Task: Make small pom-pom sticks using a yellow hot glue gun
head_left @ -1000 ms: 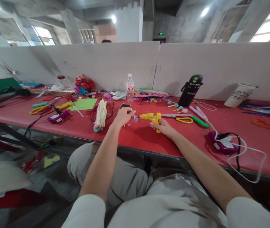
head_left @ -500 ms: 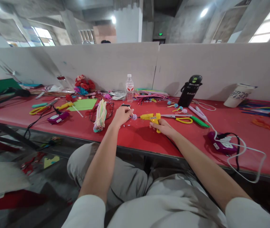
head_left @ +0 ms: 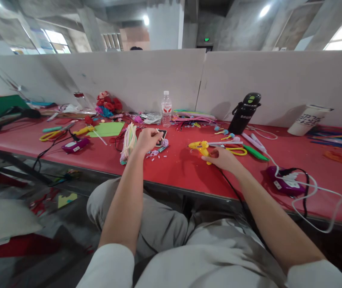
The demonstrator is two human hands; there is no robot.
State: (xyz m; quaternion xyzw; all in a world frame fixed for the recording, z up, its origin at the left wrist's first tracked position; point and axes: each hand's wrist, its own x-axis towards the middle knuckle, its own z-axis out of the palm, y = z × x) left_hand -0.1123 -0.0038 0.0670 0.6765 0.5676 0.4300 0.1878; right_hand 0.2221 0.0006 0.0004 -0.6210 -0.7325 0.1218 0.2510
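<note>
My left hand point(head_left: 148, 140) is closed, pinching a thin pale stem that has a small fluffy purple ball point(head_left: 165, 143) at its end. Under it are a dark phone-like slab point(head_left: 160, 136) and several purple scraps point(head_left: 153, 153). My right hand point(head_left: 224, 159) grips the handle of a yellow hot glue gun point(head_left: 200, 147), its nozzle facing left, apart from the ball. Just left of my left hand lies a bundle of pale fuzzy pipe cleaners point(head_left: 128, 142). Yellow-handled scissors point(head_left: 237, 151) lie behind my right hand.
A water bottle point(head_left: 166, 110) and a black flask point(head_left: 245, 114) stand near the white partition point(head_left: 123, 80). A white cup point(head_left: 308, 121) leans at the right. Purple power blocks point(head_left: 283, 182) with loose cables sit on both sides. A green marker-like stick point(head_left: 255, 153) lies right of the scissors.
The glue gun has moved right, away from the purple ball, in my right hand. My left hand has shifted slightly left with the stem, uncovering more of the dark slab and scraps.
</note>
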